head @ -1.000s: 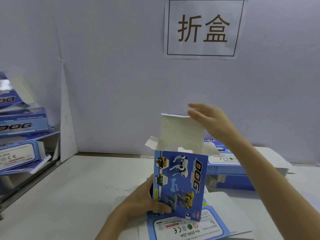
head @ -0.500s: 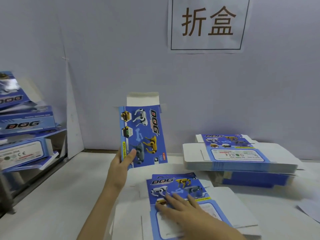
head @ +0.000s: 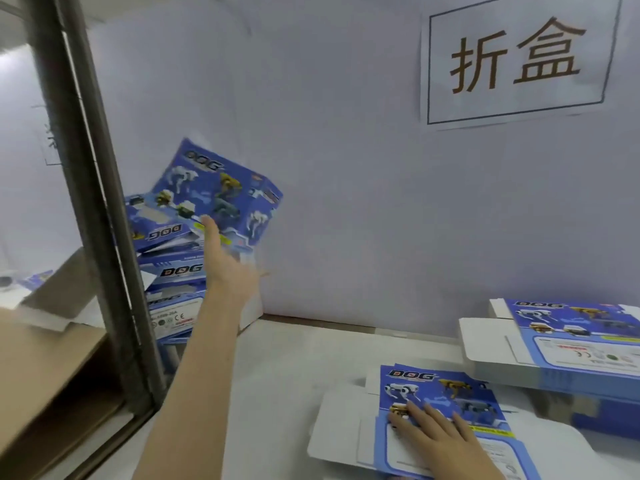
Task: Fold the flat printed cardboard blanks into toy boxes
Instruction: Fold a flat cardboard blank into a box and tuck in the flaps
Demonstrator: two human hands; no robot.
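A folded blue "DOG" toy box point(head: 221, 192) sits tilted on top of a pile of folded boxes point(head: 173, 275) at the left. My left hand point(head: 227, 268) is stretched out toward it with straight fingers. The fingertips are at the box's lower edge and do not grip it. Near the front right, a flat printed blank point(head: 446, 386) lies on the white table point(head: 277, 375). My right hand point(head: 440, 441) rests flat on this blank with its fingers spread.
A stack of flat blanks point(head: 571, 344) lies at the right, by the wall. A dark metal post point(head: 93, 202) stands at the left, with a brown carton point(head: 45, 368) beyond it. A paper sign point(head: 519, 60) hangs on the white back wall.
My left hand has carried the folded box up and left to the pile and let go of it. The view has swung left. My right hand stays on the flat blank.
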